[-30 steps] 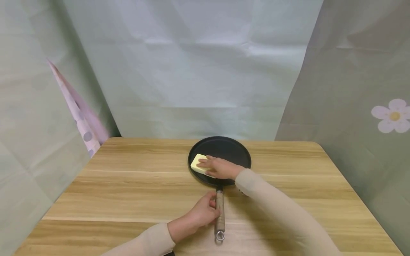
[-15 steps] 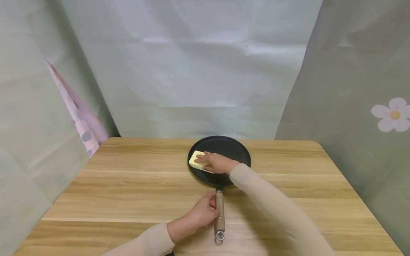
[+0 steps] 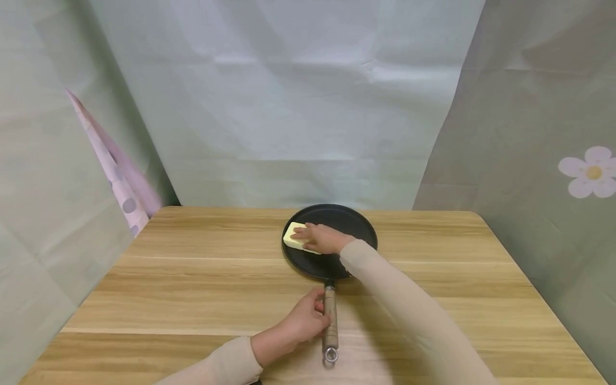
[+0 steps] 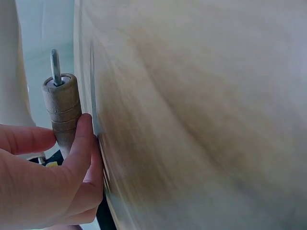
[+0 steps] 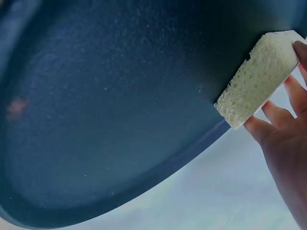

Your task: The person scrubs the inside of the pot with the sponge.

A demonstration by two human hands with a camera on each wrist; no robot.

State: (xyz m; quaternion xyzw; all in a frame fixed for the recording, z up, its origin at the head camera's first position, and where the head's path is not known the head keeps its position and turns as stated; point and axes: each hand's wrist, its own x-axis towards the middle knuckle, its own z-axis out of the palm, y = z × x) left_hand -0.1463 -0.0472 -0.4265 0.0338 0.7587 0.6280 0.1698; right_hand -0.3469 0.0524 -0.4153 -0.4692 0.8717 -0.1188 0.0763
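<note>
A black pan [image 3: 337,235] is seen lying flat on the wooden worktop [image 3: 192,289], toward its far middle. Its wooden handle [image 3: 330,321] is gripped by the left hand [image 3: 303,321], fingers curled round it. A yellow sponge [image 3: 294,235] is pressed onto the pan's left part by the right hand [image 3: 320,239], fingers laid flat on top.

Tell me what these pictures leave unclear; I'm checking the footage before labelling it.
- Sponge: head view, its near part lies under the right hand.
- Pan: right wrist view, cut off by the frame edges; handle out of view.
- Handle: left wrist view, lower part covered by the left hand.
- Table: left wrist view, blurred.
</note>
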